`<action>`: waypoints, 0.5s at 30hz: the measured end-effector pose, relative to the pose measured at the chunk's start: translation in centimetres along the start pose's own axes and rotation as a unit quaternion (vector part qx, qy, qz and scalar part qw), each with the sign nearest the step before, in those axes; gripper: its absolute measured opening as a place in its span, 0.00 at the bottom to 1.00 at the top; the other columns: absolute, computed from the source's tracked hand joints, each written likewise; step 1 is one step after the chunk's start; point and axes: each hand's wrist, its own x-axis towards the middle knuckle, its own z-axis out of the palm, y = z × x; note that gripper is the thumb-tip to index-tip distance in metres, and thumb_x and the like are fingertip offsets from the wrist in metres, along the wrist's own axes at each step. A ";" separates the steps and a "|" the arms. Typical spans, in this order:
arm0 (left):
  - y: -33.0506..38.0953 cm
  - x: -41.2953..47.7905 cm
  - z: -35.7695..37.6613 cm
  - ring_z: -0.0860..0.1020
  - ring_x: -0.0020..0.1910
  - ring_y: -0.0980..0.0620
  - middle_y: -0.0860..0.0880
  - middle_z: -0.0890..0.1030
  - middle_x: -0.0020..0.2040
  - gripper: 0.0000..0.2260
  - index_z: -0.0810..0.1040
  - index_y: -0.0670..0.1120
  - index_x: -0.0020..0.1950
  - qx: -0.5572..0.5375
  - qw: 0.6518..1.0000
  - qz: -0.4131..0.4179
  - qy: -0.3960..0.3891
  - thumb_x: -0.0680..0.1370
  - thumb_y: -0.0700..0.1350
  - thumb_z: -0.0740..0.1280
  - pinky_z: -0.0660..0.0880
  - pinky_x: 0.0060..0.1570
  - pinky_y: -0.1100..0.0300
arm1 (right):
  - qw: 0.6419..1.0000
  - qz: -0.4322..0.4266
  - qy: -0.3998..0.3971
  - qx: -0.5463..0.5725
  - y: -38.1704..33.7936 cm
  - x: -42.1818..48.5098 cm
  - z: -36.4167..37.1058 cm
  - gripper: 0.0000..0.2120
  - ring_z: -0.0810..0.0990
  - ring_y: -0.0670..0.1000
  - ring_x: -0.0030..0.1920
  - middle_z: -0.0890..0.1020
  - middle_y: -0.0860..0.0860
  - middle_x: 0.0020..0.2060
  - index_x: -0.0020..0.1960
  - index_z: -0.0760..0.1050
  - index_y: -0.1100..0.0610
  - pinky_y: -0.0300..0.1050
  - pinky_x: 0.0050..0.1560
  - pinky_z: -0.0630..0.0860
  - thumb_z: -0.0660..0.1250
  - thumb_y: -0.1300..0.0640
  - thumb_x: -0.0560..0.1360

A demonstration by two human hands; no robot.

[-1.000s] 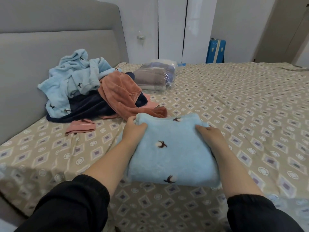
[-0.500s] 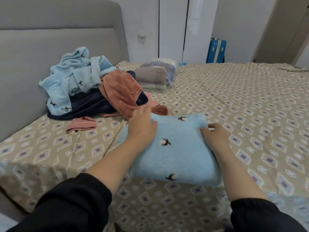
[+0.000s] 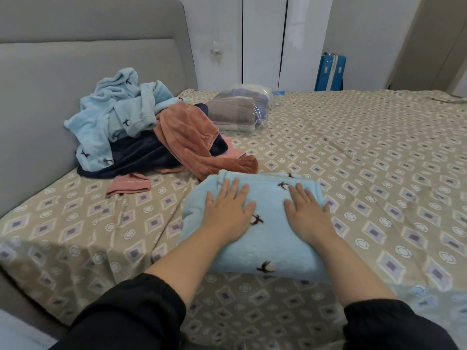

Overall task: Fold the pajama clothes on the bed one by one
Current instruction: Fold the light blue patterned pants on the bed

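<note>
A folded light-blue fleece pajama piece [image 3: 270, 238] with small dark bird marks lies on the patterned bed sheet [image 3: 379, 173] in front of me. My left hand [image 3: 227, 210] lies flat on its left half, fingers straight and spread. My right hand [image 3: 307, 213] lies flat on its right half, fingers straight too. Behind and to the left sits a loose pile: a crumpled light-blue garment [image 3: 118, 112], a rust-brown garment [image 3: 187, 137], a navy garment [image 3: 141, 157] and a small pink piece [image 3: 129, 185].
A grey padded headboard [image 3: 63, 79] runs along the left. A clear plastic bag of folded fabric [image 3: 240, 109] lies at the far side of the bed. White wardrobe doors [image 3: 262, 41] and a blue suitcase [image 3: 331, 72] stand beyond it.
Both hands let go of the folded piece's far edge and now lie flat on top of it. The folded piece sits slightly further right and squarer.
</note>
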 end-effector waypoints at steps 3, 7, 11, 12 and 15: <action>0.3 0.0 0.6 0.36 0.77 0.52 0.53 0.39 0.79 0.26 0.45 0.52 0.80 -0.008 0.999 -0.034 0.017 0.83 0.58 0.44 0.39 0.74 0.42 | 0.998 0.046 -0.017 0.037 0.8 0.1 -0.2 0.27 0.45 0.49 0.78 0.46 0.46 0.78 0.79 0.46 0.50 0.63 0.74 0.43 0.44 0.44 0.82; 0.3 0.0 0.9 0.36 0.77 0.51 0.52 0.38 0.79 0.26 0.44 0.52 0.80 -0.004 0.999 -0.032 0.008 0.83 0.57 0.44 0.39 0.74 0.43 | 0.995 0.039 0.060 -0.073 -0.6 -1.3 -1.6 0.29 0.37 0.52 0.77 0.42 0.50 0.78 0.79 0.44 0.54 0.61 0.73 0.37 0.43 0.43 0.82; 0.1 0.1 1.2 0.37 0.77 0.50 0.52 0.39 0.79 0.26 0.44 0.52 0.80 0.010 1.000 -0.024 0.016 0.83 0.56 0.45 0.40 0.74 0.42 | 0.985 -0.053 0.146 -0.069 -3.6 -2.8 -1.0 0.28 0.39 0.50 0.77 0.42 0.51 0.78 0.79 0.44 0.53 0.58 0.74 0.38 0.46 0.47 0.82; 0.1 0.1 1.5 0.37 0.78 0.50 0.52 0.39 0.79 0.26 0.44 0.51 0.80 0.016 0.999 -0.020 0.022 0.83 0.56 0.45 0.40 0.74 0.42 | 0.989 -0.058 0.121 -0.068 -3.7 -2.6 -0.1 0.28 0.40 0.50 0.77 0.43 0.50 0.78 0.79 0.44 0.52 0.59 0.74 0.38 0.45 0.47 0.82; 0.2 0.1 2.0 0.38 0.78 0.49 0.51 0.40 0.80 0.26 0.44 0.51 0.80 0.039 0.998 -0.007 0.038 0.83 0.55 0.46 0.42 0.75 0.42 | 0.996 -0.034 0.058 -0.064 -2.8 -1.9 2.2 0.28 0.41 0.48 0.77 0.44 0.48 0.78 0.79 0.44 0.50 0.59 0.75 0.40 0.44 0.45 0.81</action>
